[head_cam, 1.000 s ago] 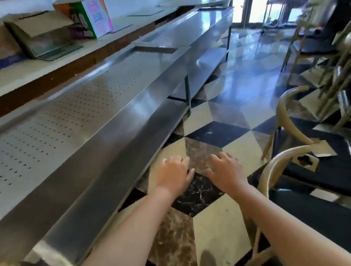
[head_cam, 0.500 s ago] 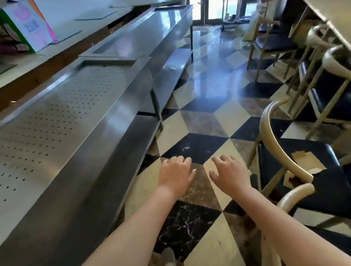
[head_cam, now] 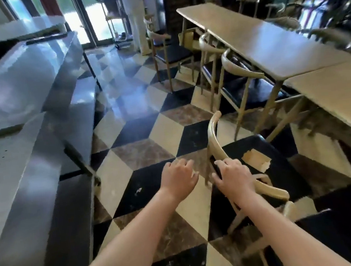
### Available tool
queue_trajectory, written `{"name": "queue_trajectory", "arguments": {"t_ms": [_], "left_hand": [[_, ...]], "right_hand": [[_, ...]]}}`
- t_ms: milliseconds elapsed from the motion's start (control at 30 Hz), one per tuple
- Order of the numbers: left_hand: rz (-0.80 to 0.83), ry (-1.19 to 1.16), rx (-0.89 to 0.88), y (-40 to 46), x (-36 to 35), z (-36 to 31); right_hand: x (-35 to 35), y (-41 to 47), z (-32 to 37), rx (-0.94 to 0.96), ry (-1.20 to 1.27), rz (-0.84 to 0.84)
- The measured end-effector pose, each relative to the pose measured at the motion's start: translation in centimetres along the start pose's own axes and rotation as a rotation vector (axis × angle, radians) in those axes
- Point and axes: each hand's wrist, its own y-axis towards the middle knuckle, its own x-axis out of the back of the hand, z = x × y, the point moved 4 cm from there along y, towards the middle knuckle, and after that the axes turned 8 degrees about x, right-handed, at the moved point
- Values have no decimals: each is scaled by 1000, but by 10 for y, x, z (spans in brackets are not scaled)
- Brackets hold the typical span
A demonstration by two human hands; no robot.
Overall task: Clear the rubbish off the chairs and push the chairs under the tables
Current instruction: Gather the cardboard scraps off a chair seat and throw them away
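A chair (head_cam: 214,141) with a curved cream backrest and a black seat stands pulled out from the tables. A torn piece of cardboard (head_cam: 256,159) lies on its seat. My right hand (head_cam: 233,174) hovers over the lower end of the backrest, fingers spread, holding nothing. To its left my left hand (head_cam: 178,177) is stretched out above the floor, palm down, empty. A second black-seated chair (head_cam: 340,230) is at the lower right. Two beige tables (head_cam: 269,42) run along the right.
A long steel counter (head_cam: 29,131) lines the left side. More chairs (head_cam: 239,72) sit tucked under the far table, and one (head_cam: 168,53) stands out in the aisle. A person in light trousers (head_cam: 136,17) stands near the glass door. Chequered floor (head_cam: 138,115) runs down the middle.
My view has swung right, from the counter to the tables and chairs. Both hands have moved toward the nearest chair, the right one now over its backrest.
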Motion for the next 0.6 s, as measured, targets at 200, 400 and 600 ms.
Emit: {"name": "queue_trajectory", "arguments": {"t_ms": [200, 400, 600], "left_hand": [[57, -135, -227, 91, -17, -48], [110, -115, -372, 181, -49, -102], [221, -110, -443, 245, -89, -137]], "right_hand": [[2, 40, -74, -208, -29, -65], [-15, 83, -149, -359, -35, -43], [-34, 99, -224, -518, -42, 42]]}}
